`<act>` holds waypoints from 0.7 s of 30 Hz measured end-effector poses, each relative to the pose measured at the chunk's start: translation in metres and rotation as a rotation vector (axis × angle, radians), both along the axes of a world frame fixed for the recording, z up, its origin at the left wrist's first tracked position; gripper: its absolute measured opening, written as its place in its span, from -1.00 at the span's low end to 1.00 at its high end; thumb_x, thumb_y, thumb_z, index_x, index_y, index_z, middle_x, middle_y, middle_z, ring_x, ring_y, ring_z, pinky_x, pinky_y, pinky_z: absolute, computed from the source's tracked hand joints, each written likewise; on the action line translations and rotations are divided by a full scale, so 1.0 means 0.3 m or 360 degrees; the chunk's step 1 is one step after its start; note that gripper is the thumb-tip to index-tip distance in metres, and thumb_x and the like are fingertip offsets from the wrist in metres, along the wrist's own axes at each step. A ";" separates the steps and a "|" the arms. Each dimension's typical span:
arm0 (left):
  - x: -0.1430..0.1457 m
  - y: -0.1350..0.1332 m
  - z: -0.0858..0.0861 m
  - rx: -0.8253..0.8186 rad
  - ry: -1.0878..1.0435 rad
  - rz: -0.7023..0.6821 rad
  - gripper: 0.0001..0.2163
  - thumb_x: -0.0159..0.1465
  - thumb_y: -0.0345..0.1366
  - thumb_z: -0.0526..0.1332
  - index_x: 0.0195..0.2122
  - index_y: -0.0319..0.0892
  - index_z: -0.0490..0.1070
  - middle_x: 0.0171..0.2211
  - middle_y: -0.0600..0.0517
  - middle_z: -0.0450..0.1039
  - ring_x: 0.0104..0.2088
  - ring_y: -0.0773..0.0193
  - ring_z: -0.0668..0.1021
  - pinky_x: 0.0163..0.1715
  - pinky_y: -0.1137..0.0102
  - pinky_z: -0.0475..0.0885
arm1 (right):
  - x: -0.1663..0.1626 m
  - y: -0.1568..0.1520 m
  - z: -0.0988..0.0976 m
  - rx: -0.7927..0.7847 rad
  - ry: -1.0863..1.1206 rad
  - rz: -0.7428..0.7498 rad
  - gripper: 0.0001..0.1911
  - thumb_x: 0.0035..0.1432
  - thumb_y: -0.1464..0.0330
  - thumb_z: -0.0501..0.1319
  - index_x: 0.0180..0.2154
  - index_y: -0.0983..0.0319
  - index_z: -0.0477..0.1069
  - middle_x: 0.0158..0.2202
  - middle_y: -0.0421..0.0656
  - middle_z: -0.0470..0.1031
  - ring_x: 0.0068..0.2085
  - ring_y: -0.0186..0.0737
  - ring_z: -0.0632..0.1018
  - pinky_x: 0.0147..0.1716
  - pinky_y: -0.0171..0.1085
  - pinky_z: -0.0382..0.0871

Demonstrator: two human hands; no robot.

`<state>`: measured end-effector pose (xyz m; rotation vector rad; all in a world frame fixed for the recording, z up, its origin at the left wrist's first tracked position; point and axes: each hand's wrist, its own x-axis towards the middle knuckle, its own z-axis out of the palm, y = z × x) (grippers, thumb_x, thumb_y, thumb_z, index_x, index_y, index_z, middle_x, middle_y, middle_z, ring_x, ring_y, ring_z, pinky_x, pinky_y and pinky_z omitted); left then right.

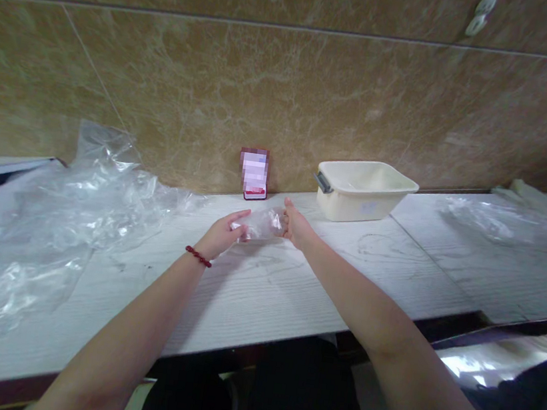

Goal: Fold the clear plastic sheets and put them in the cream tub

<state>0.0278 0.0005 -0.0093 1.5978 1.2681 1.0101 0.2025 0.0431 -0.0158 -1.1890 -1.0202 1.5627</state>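
The wad [265, 224] between my 2 hands is clear, crinkled plastic, glossy with small highlights and roughly oblong. The bench [260, 304] under it is whitish with a wood-grain texture, and the wall [288, 93] behind is brown, veined like marble. To my left, more clear plastic [117, 204] lies in loose, rumpled folds; to my right stands a cream, rectangular tub [354, 205] with rounded corners and a grey handle [323, 183]. The wad sits in front of the phone [255, 174] leaning on the wall, its long axis running left to right, the right end slightly nearer the wall. My left hand [227, 232] is partly closed, thumb and fingers holding the left end. My right hand [295, 227] touches the other end with bent fingers, thumb raised; I cannot tell how firmly it grips.
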 end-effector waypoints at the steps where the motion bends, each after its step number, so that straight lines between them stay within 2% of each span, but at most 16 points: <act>1: 0.004 -0.004 0.001 0.0029 0.0061 -0.0005 -0.52 0.05 -0.29 0.14 0.03 -0.25 0.18 -0.51 0.04 0.43 -0.55 0.41 0.43 -0.45 0.46 0.35 | -0.002 -0.004 -0.002 0.0096 -0.0127 -0.0033 -0.61 -0.01 0.07 0.05 -0.37 0.29 0.29 -0.43 -0.13 0.41 -0.47 -0.35 0.43 -0.53 -0.39 0.31; 4: 0.014 -0.013 0.001 0.0128 0.0151 -0.0029 -0.51 0.06 -0.27 0.11 0.05 -0.20 0.14 -0.45 0.03 0.43 -0.56 0.42 0.42 -0.47 0.47 0.34 | -0.006 -0.013 -0.014 0.0375 -0.0628 -0.0140 -0.74 -0.01 0.21 0.10 -0.48 0.30 0.34 -0.50 -0.17 0.40 -0.52 -0.42 0.39 -0.57 -0.46 0.23; 7: 0.021 -0.015 -0.006 0.0140 0.0107 -0.0079 -0.52 0.07 -0.23 0.10 0.04 -0.19 0.17 -0.39 0.00 0.43 -0.55 0.42 0.42 -0.47 0.46 0.35 | -0.003 -0.014 -0.024 0.0506 -0.0950 -0.0215 -0.68 0.05 0.23 0.00 -0.55 0.30 0.33 -0.58 -0.20 0.37 -0.59 -0.45 0.34 -0.64 -0.48 0.13; 10: 0.024 -0.008 -0.021 0.0073 -0.0022 -0.0101 -0.53 0.07 -0.18 0.10 0.01 -0.25 0.21 -0.34 -0.05 0.44 -0.50 0.38 0.44 -0.39 0.39 0.36 | 0.005 -0.008 -0.025 0.0595 -0.1104 -0.0244 -0.63 0.10 0.22 -0.07 -0.55 0.30 0.33 -0.61 -0.21 0.35 -0.62 -0.46 0.32 -0.65 -0.47 0.10; 15: 0.027 0.009 -0.047 0.0151 -0.0109 0.0057 -0.57 0.03 -0.11 0.14 -0.11 -0.25 0.35 -0.24 -0.08 0.43 -0.32 0.30 0.44 -0.24 0.37 0.29 | 0.018 -0.004 -0.019 0.0735 -0.1329 -0.0248 -0.58 0.15 0.17 -0.14 -0.50 0.28 0.31 -0.70 -0.25 0.28 -0.69 -0.47 0.30 -0.65 -0.47 0.12; 18: 0.030 0.015 -0.054 0.0008 -0.0257 0.0078 -0.55 0.00 -0.12 0.18 -0.10 -0.24 0.34 -0.35 -0.02 0.45 -0.42 0.37 0.43 -0.31 0.40 0.31 | 0.022 -0.011 -0.009 0.0754 -0.1376 -0.0243 -0.56 0.17 0.15 -0.19 -0.48 0.27 0.28 -0.73 -0.28 0.23 -0.74 -0.49 0.27 -0.69 -0.48 0.10; 21: 0.030 0.018 -0.055 -0.0175 -0.0496 0.0011 -0.51 -0.03 -0.18 0.23 -0.06 -0.26 0.30 -0.41 0.02 0.45 -0.47 0.42 0.42 -0.35 0.42 0.32 | 0.031 -0.018 0.007 0.0763 -0.1390 -0.0241 -0.58 0.16 0.13 -0.18 -0.46 0.26 0.26 -0.73 -0.30 0.23 -0.76 -0.52 0.25 -0.73 -0.51 0.07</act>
